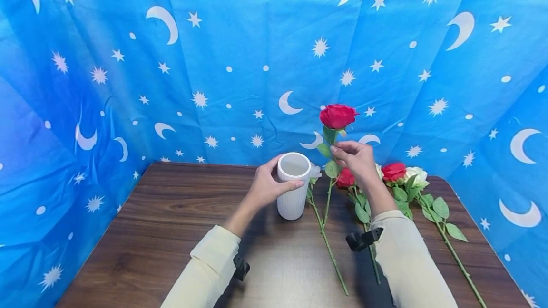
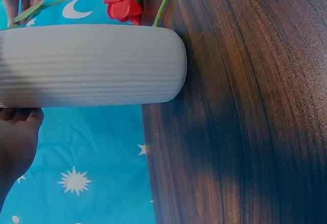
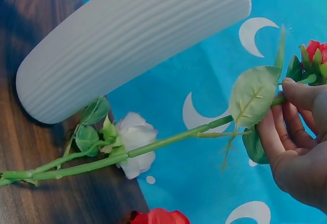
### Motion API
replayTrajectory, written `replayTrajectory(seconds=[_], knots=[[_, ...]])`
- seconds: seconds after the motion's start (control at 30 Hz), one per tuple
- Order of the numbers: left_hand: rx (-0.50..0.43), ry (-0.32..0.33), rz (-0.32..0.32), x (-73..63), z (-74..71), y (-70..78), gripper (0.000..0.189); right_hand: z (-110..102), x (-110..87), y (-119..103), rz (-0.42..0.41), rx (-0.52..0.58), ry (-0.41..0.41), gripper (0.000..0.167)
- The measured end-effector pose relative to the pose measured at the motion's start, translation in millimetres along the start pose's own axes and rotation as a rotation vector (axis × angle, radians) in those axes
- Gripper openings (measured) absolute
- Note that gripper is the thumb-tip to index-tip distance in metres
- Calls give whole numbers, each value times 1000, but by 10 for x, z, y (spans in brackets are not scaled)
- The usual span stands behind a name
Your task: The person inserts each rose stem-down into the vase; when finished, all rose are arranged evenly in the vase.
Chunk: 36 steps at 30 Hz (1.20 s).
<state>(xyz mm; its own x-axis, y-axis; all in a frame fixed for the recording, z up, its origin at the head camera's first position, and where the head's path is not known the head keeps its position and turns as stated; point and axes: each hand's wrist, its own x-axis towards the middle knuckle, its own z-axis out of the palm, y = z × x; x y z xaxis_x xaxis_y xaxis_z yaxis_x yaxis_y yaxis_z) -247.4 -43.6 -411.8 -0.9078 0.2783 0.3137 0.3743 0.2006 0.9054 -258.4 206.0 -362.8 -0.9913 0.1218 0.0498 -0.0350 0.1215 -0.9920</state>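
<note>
My left hand grips a white ribbed vase near its top, with the thumb across the front. The vase stands upright on the table, its open mouth facing up. In my right hand the stem of a red rose is pinched just below the bloom, which is held up to the right of the vase. Leaves sit beside the fingertips. Lower down, the green stem meets that of a white rose lying behind the vase's right side.
More roses lie on the right of the wooden table: a red rose behind the right wrist, another red bloom, and a white bloom with a long leafy stem. A blue cloth with moons and stars hangs behind.
</note>
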Motion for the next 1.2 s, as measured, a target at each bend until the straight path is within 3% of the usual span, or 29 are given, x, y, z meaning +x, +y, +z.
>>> replayTrajectory(seconds=[0.17, 0.33, 0.57, 0.9, 1.2], knots=[[-28, 17, 6, -7, 19, -21, 71, -7, 4, -53, -11, -1, 2, 32], [-69, 38, 13, -11, 33, -57, 72, 1, -5, -115, -40, 9, -7, 37], [-107, 21, -2, 21, 41, -51, 74, -36, -29, -222, -60, 34, -13, 38], [-63, -31, -38, 65, 1, 5, 74, -21, -51, -451, -148, 55, 5, 6], [-59, -50, -55, 61, -22, -1, 75, 23, -73, -629, -221, 78, 6, 22]])
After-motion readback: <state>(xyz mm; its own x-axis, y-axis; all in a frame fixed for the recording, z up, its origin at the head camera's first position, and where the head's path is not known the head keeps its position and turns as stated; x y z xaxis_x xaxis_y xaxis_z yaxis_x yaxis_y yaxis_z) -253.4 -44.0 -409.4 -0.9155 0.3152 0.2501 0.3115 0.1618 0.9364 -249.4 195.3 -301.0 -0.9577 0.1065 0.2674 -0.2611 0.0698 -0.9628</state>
